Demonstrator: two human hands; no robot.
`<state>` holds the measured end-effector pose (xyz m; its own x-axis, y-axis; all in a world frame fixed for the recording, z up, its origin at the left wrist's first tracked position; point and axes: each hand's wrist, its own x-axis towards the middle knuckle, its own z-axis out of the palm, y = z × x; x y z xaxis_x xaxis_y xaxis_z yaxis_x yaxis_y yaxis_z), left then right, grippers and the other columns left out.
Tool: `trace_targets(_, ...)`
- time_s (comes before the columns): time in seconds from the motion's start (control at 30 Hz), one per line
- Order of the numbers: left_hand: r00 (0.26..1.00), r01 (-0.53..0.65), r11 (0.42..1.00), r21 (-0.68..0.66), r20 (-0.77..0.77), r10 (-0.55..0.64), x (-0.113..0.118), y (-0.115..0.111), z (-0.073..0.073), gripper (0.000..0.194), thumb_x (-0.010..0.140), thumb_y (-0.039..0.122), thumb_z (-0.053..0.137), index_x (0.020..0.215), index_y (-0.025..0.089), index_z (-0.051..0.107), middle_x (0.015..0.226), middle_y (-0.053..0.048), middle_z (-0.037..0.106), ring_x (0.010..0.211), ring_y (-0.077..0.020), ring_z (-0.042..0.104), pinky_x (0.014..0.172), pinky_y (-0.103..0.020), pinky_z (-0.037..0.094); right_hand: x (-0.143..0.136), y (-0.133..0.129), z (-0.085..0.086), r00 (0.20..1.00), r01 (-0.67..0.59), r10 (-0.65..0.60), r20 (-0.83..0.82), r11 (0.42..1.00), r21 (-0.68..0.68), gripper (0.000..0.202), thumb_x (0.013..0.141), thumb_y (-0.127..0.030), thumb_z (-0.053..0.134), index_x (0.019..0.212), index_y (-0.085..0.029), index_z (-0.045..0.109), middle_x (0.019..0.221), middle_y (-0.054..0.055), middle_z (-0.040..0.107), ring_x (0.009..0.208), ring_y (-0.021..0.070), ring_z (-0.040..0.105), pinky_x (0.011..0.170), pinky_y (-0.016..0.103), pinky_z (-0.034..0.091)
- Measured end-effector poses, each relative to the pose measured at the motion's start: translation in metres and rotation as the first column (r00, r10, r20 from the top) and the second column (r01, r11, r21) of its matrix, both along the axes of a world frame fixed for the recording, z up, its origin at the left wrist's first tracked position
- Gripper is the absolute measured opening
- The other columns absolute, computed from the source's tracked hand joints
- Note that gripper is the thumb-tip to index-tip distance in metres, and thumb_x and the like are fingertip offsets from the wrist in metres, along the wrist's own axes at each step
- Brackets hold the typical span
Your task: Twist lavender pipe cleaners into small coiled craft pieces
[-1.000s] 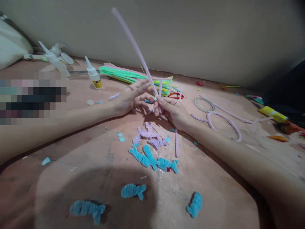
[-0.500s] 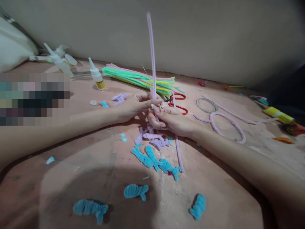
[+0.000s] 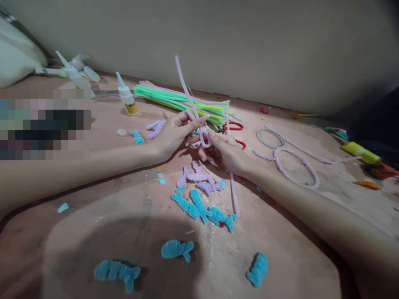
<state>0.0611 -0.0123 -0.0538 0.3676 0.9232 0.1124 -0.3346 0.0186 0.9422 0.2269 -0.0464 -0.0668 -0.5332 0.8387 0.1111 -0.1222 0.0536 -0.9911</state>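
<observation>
Just beyond the blue coiled shapes (image 3: pixel 199 209) on the counter (image 3: pixel 280 249), the left hand (image 3: pixel 171 135) and right hand (image 3: pixel 227 151) pinch a lilac pipe cleaner (image 3: pixel 187 89) into a loop. Each turn should sit snug against the last, with the long tail kept taut.

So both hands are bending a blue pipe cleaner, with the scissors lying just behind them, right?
Not quite: the pipe cleaner in the left hand and right hand is lilac, not blue, as the head view shows. The red-handled scissors do lie just behind them.
</observation>
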Motion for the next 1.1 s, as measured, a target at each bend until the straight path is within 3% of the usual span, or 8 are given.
trace_targets(0.13, 0.999, 0.05, 0.999, -0.018, 0.013, -0.05, 0.0003, -0.0025, -0.0011, 0.041, 0.085, 0.036, 0.086, 0.077, 0.019, 0.049, 0.061, 0.01, 0.056, 0.045, -0.0045, 0.056, 0.045, -0.016, 0.048, -0.0004, 0.0015, -0.0024, 0.997, -0.007, 0.0, -0.082, 0.996, -0.086, 0.042, 0.105, -0.054, 0.048, 0.088, -0.017, 0.059, 0.066, 0.0, 0.063, 0.046, 0.0078, 0.044, 0.045, 0.022, 0.038)
trace_targets(0.3, 0.996, 0.089, 0.996, -0.005, -0.012, -0.089, -0.0012, -0.003, -0.0035, 0.048, 0.078, 0.05, 0.088, 0.083, 0.021, 0.051, 0.064, 0.009, 0.061, 0.046, -0.0088, 0.063, 0.044, -0.019, 0.051, 0.0028, 0.0038, 0.0001, 0.997, -0.05, 0.044, -0.061, 0.994, -0.099, 0.04, 0.106, -0.049, 0.049, 0.089, -0.016, 0.064, 0.075, 0.001, 0.063, 0.051, 0.0077, 0.042, 0.05, 0.023, 0.04)
trace_targets(0.5, 1.0, 0.0, 0.993, 0.118, 0.0, 0.0, -0.0019, 0.0, -0.0044, 0.045, 0.077, 0.045, 0.091, 0.075, 0.017, 0.055, 0.067, 0.007, 0.059, 0.056, -0.0036, 0.058, 0.053, -0.015, 0.051, 0.0061, 0.007, -0.0009, 0.996, -0.077, 0.077, -0.033, 0.997, -0.011, 0.042, 0.096, -0.054, 0.069, 0.08, -0.015, 0.065, 0.073, -0.003, 0.053, 0.055, 0.0053, 0.038, 0.047, 0.022, 0.028)
trace_targets(0.7, 0.997, -0.017, 0.974, 0.228, -0.068, 0.033, -0.0038, -0.006, -0.0045, 0.04, 0.081, 0.038, 0.088, 0.076, 0.019, 0.054, 0.059, 0.008, 0.052, 0.046, -0.0037, 0.048, 0.045, -0.016, 0.04, 0.0027, 0.0027, 0.0016, 0.995, -0.098, 0.098, 0.017, 0.995, 0.004, 0.041, 0.099, -0.054, 0.065, 0.089, -0.015, 0.069, 0.067, -0.006, 0.044, 0.054, 0.0052, 0.032, 0.045, 0.021, 0.022)
trace_targets(0.87, 0.997, 0.017, 0.982, 0.187, -0.072, -0.004, -0.0031, -0.0023, -0.0046, 0.044, 0.077, 0.046, 0.09, 0.079, 0.02, 0.055, 0.069, 0.007, 0.057, 0.056, -0.0063, 0.056, 0.051, -0.018, 0.048, 0.0008, -0.0006, 0.003, 0.998, 0.006, -0.004, 0.069, 1.0, -0.029, 0.044, 0.099, -0.056, 0.064, 0.079, -0.017, 0.059, 0.061, -0.006, 0.047, 0.047, 0.0046, 0.035, 0.04, 0.02, 0.024)
trace_targets(0.97, 0.996, 0.066, 0.985, 0.159, -0.067, -0.056, -0.0018, -0.0009, -0.0046, 0.047, 0.074, 0.05, 0.092, 0.079, 0.02, 0.055, 0.064, 0.008, 0.054, 0.05, -0.0049, 0.051, 0.046, -0.017, 0.041, 0.0013, -0.0021, 0.0026, 0.993, 0.055, -0.05, 0.104, 0.997, -0.048, 0.047, 0.103, -0.058, 0.056, 0.08, -0.017, 0.061, 0.058, -0.005, 0.052, 0.043, 0.0052, 0.04, 0.037, 0.021, 0.025)
trace_targets(1.1, 0.984, 0.139, 0.981, 0.138, -0.134, -0.12, -0.0018, -0.0039, -0.0061, 0.043, 0.083, 0.056, 0.083, 0.084, 0.021, 0.058, 0.058, 0.007, 0.055, 0.043, -0.0074, 0.051, 0.04, -0.019, 0.035, 0.0024, -0.0029, 0.0013, 0.998, 0.039, -0.039, 0.049, 0.999, 0.002, 0.041, 0.102, -0.052, 0.061, 0.085, -0.015, 0.067, 0.067, -0.003, 0.058, 0.048, 0.005, 0.05, 0.04, 0.02, 0.033)
